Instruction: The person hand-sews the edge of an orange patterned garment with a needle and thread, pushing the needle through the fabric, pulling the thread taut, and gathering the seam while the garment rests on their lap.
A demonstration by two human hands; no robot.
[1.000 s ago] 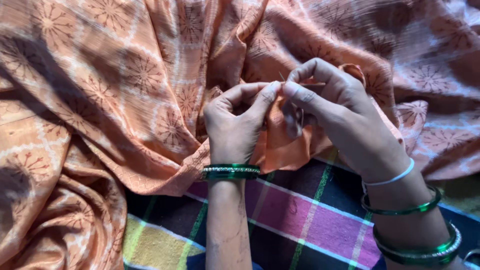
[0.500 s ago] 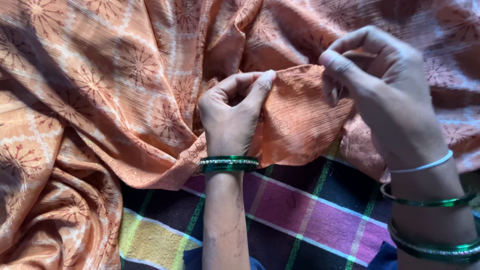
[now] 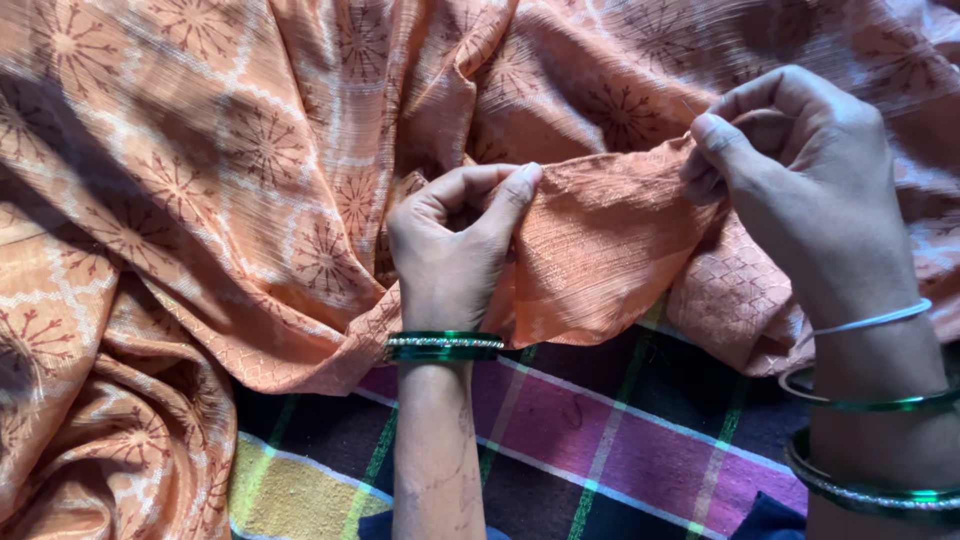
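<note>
1. Head view: orange patterned cloth (image 3: 200, 200) lies bunched at left, over a checked blanket (image 3: 620, 430).
2. Left hand (image 3: 455, 255) (green bangle at the wrist) pinches a cloth fold.
3. Right hand (image 3: 800, 180) pinches the fold's far edge, stretched between both.

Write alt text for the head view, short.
Two hands stretch an orange patterned cloth between them: the left hand pinches its edge, the right hand pinches it further right. A striped multicoloured cloth lies beneath; green bangles circle both wrists.
</note>
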